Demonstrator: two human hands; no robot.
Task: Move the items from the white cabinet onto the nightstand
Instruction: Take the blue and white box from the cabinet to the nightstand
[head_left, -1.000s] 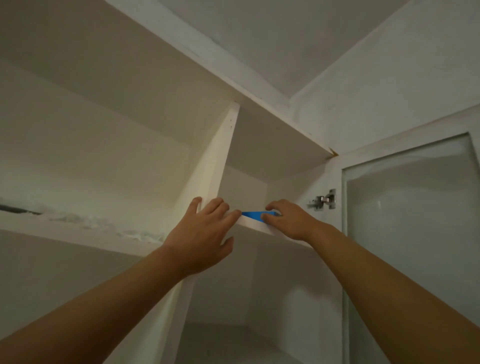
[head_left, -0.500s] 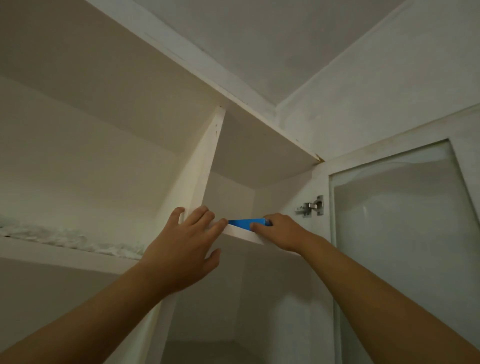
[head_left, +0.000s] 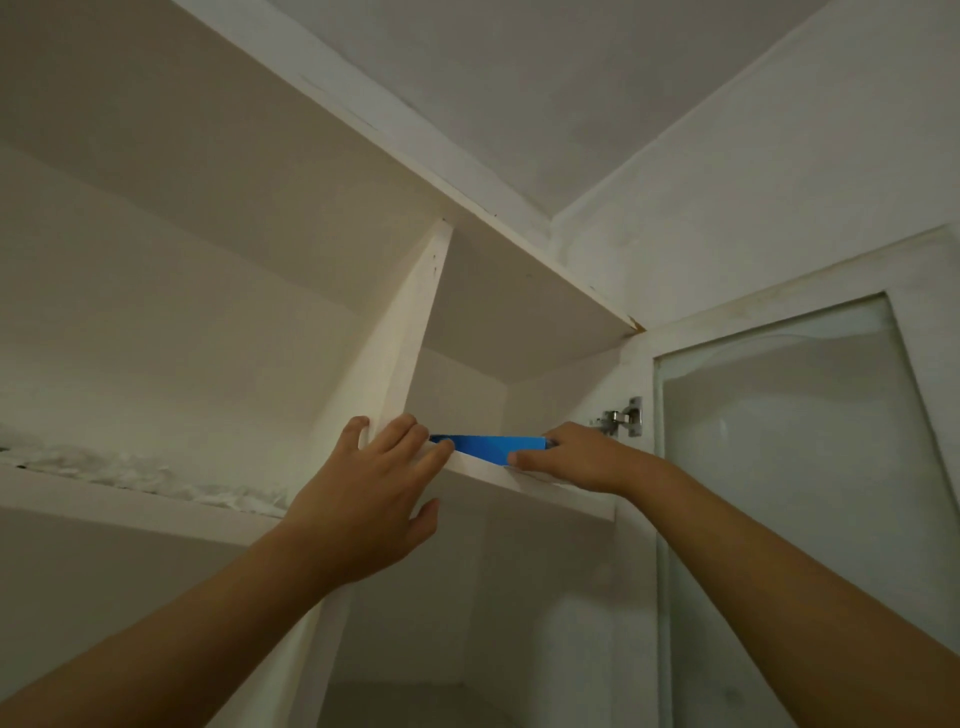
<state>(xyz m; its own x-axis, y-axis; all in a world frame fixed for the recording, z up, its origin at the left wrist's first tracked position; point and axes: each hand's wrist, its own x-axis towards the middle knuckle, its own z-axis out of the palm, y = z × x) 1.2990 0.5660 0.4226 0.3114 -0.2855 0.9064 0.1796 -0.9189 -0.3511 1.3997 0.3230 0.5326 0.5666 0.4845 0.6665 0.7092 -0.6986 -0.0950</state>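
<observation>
over the last second the blue box, or so it looks, has slid toward the shelf edge of the white cabinet, my right hand pinching its end, my left hand flat-fingered steadying, nearly ready to lift

White cabinet fills the frame, plain painted panels, no pattern, greying into shadow low down. At mid-frame, a bright blue item, solid colour. Silver metal hinge at right. Door's glass panel shows pale grey-green. Crinkled white sheet at left.
</observation>
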